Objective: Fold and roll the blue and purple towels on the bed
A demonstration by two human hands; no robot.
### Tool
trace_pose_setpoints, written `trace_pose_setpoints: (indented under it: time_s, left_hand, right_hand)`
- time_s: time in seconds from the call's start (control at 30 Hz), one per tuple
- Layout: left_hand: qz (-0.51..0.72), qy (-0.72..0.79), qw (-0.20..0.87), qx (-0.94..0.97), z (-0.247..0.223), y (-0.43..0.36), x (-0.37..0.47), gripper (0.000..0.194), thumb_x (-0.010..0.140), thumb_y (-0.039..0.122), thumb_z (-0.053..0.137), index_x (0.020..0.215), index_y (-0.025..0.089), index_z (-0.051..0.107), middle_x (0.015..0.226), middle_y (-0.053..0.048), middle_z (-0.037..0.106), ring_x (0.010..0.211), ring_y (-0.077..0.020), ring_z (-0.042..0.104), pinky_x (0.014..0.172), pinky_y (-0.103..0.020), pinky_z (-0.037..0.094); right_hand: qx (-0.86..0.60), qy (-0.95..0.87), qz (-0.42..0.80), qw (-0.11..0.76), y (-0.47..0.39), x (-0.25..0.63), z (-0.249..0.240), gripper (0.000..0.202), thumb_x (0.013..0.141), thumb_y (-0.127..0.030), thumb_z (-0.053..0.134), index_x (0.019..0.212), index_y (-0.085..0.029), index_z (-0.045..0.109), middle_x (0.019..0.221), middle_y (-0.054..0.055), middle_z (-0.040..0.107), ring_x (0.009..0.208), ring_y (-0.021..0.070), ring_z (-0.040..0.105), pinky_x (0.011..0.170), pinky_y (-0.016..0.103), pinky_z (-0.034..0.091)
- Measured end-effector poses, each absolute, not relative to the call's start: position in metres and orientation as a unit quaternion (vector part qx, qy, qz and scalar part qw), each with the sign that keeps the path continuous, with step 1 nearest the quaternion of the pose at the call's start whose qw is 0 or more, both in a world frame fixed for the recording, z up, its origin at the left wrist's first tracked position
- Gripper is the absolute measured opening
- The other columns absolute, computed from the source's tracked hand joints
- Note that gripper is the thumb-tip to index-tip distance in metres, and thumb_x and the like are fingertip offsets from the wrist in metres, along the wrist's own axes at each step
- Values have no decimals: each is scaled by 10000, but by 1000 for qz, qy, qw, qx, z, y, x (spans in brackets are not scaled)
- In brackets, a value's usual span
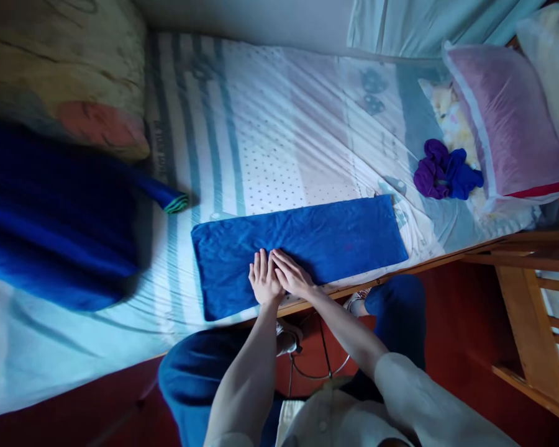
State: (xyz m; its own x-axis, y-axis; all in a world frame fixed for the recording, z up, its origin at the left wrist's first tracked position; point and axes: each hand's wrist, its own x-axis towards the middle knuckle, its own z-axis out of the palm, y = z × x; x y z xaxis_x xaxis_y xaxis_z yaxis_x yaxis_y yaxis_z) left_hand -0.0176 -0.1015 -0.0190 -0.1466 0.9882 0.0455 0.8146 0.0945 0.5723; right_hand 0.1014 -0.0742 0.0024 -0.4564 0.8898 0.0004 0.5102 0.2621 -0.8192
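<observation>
A blue cloth (349,239), folded into a long flat rectangle, lies along the near edge of the bed. Both hands rest on its near side, left of its middle, side by side and touching. My left hand (264,282) lies flat with its fingers stretched out over the fabric. My right hand (292,274) is flat too, its fingers extended toward the left hand's fingertips. Neither hand grips anything. The part of the cloth beneath the palms is hidden.
Dark blue fabric (51,217) is heaped on the left, with a rolled end (174,202) beside a printed pillow (88,81). Purple and blue bundled cloths (440,171) lie near a pink pillow (517,118) at right. A wooden bed rail (517,254) runs along the right front.
</observation>
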Motion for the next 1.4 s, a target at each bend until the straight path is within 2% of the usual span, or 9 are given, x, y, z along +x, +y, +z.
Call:
trace_pose_setpoints:
  time_s: [0.1,0.17,0.47,0.67,1.0,1.17,1.27,1.4]
  left_hand:
    - [245,722,167,625,-13,-100,-13,596,971,337,395,1527,153,506,1638,-154,402,1566,-300,287,1282,-537,192]
    - [247,724,156,625,-9,-99,-11,591,966,304,387,1521,145,512,1629,-157,414,1560,-293,302,1281,-526,200]
    - [246,726,164,621,-2,-99,-9,609,937,256,404,1526,144,505,1625,-158,423,1563,-295,296,1279,-538,197]
    - [245,732,177,610,-1,-98,-9,617,928,263,412,1526,144,502,1630,-162,415,1566,-303,287,1277,-549,196]
    - [245,729,185,612,-1,-98,-9,631,920,245,414,1539,146,485,1648,-152,387,1572,-300,268,1284,-547,169]
    - [232,736,187,607,3,-97,-7,624,918,247,407,1524,133,503,1648,-147,387,1575,-284,263,1292,-518,161]
    - [230,738,189,605,4,-95,-7,617,917,256,408,1508,123,522,1640,-146,401,1571,-279,275,1290,-507,174]
    - [239,738,199,598,3,-93,-7,605,922,264,412,1496,117,537,1628,-149,418,1573,-275,271,1288,-505,185]
  right_hand:
    - [-430,-784,374,246,-72,118,-2,519,1055,-173,334,1545,-39,441,1639,149,399,1554,185,326,1289,384,356]
    - [-419,-797,358,246,-68,134,-2,508,1055,-163,315,1511,-12,480,1621,164,426,1551,185,332,1284,378,367]
    - [-526,-768,274,240,-46,249,1,549,1062,-195,357,1611,-195,378,1648,57,403,1524,179,388,1282,351,355]
    - [-587,-748,221,216,-37,313,2,528,1075,-230,315,1589,-176,426,1632,67,434,1526,174,386,1281,343,350]
    - [-703,-673,118,198,-34,429,0,562,1081,-337,245,1563,-136,452,1605,142,461,1522,210,395,1270,430,354]
    - [-714,-666,102,191,-32,448,0,565,1067,-350,254,1544,-140,472,1597,152,472,1506,217,420,1256,436,365]
    - [-722,-662,89,179,-27,448,1,569,1061,-347,259,1509,-95,502,1576,188,488,1488,226,445,1240,431,381]
    - [-750,-638,48,166,-18,410,4,580,1058,-319,253,1522,-42,462,1589,241,444,1523,273,381,1242,518,347]
